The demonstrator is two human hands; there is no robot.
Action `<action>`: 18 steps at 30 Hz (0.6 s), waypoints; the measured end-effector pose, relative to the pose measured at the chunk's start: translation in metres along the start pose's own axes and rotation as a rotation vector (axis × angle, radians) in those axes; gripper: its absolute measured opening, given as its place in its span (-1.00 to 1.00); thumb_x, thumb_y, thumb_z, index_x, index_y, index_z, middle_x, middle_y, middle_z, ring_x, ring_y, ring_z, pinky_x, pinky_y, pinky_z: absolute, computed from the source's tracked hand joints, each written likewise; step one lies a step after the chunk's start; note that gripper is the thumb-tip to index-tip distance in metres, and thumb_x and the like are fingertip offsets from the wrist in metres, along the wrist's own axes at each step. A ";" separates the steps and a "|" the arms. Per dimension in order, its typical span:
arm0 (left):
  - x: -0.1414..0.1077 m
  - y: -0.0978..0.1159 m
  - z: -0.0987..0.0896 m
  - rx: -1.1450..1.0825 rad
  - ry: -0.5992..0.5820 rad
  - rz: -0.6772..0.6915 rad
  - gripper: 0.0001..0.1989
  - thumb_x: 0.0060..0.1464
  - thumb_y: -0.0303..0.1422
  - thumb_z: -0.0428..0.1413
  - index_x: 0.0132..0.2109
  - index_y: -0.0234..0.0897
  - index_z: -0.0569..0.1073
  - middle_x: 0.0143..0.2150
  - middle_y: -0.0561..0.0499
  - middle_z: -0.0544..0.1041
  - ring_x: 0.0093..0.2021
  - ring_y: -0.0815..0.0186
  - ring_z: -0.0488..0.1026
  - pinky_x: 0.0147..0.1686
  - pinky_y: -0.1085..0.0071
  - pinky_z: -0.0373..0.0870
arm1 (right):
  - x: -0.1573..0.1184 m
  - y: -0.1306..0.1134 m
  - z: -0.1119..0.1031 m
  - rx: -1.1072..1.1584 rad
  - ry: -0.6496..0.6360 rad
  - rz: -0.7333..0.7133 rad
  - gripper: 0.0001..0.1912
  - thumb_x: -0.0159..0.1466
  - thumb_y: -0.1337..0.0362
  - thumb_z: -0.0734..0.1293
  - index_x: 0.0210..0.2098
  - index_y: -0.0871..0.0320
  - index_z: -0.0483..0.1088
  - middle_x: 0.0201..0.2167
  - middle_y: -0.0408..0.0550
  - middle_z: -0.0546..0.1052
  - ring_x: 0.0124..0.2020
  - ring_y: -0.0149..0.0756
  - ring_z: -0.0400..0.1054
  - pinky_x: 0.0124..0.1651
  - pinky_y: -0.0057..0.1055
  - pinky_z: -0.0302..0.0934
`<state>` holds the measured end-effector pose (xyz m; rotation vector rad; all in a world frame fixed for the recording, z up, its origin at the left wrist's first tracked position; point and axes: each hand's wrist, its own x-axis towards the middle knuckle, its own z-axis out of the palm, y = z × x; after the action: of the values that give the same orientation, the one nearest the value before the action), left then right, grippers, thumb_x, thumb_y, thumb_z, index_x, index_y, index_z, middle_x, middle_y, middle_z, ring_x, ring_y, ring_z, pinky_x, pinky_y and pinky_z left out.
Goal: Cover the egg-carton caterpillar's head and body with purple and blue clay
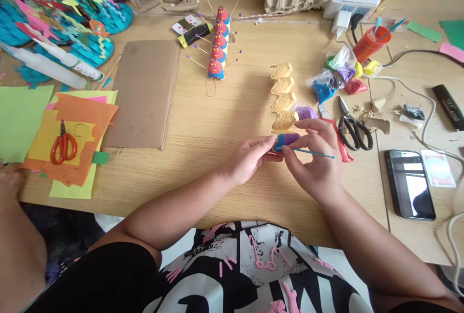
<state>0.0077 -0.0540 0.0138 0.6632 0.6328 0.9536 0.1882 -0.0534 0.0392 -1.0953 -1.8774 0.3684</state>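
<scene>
Between the fingertips of my left hand (250,158) is a small piece covered in blue and purple clay (289,139). My right hand (315,158) pinches a thin blue modeling stick (315,152), its inner end touching the blue part of the clay. Directly beyond my fingers lies a pale yellow egg-carton strip (283,95) with several cups; I cannot tell whether the held piece is joined to it. A lump of purple clay (305,112) in clear wrap sits just behind my right fingers.
A finished red-and-blue caterpillar figure (219,44) stands farther back. Black-handled scissors (351,126), a phone (409,185) and bagged clay (322,91) lie right. Cardboard (141,93), colored paper (90,158) and orange scissors (64,143) lie left. Another person's arm (21,235) shows at far left.
</scene>
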 end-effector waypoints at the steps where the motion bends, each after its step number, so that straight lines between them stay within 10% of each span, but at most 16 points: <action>1: 0.000 0.000 0.000 -0.003 0.007 -0.003 -0.56 0.18 0.08 0.30 -0.19 -0.25 0.70 -0.05 -0.13 0.72 -0.03 0.22 0.62 0.05 0.27 0.54 | 0.000 0.000 0.000 -0.005 0.001 -0.001 -0.82 0.24 0.39 0.49 -0.27 0.01 0.45 0.08 0.03 0.54 0.15 0.00 0.49 0.20 0.14 0.46; 18: -0.001 0.005 0.006 -0.108 0.064 -0.067 -0.67 0.06 -0.08 0.44 -0.20 -0.26 0.73 -0.24 -0.03 0.70 -0.23 0.37 0.60 -0.11 0.39 0.57 | 0.002 -0.007 0.000 0.106 -0.030 0.026 -0.85 0.30 0.35 0.46 -0.32 0.04 0.42 0.00 0.05 0.54 0.11 -0.06 0.50 0.17 0.03 0.48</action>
<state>0.0087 -0.0543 0.0219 0.5140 0.6519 0.9424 0.1843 -0.0554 0.0451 -1.0491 -1.8490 0.4964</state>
